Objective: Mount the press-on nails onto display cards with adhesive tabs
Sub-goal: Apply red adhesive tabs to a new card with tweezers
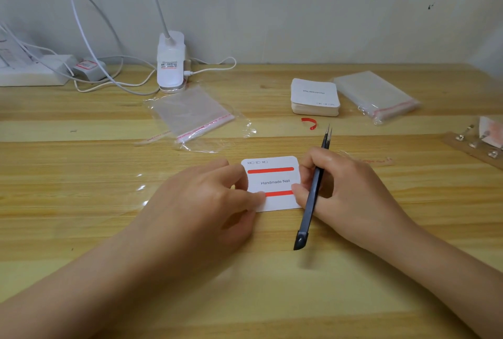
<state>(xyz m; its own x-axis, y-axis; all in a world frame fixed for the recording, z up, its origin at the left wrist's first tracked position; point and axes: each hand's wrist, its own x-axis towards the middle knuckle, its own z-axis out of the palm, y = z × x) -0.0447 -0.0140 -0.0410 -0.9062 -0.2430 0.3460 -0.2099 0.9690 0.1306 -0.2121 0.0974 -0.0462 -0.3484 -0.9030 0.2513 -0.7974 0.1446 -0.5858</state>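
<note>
Pale wooden table here — visible grain, a soft satin sheen. The card is matt white paper with two glossy red strips. Tweezers look like dark matt metal. Clear, shiny plastic bags crinkle behind — another stack sits cloudier. The lamp base is smooth white plastic, and the card stack is matt paper too.

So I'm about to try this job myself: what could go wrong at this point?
The left hand covers one end of the lower red strip; peeling there could lift or crease the card. The right hand holds tweezers while steadying the card, and their tips might snag something.
</note>
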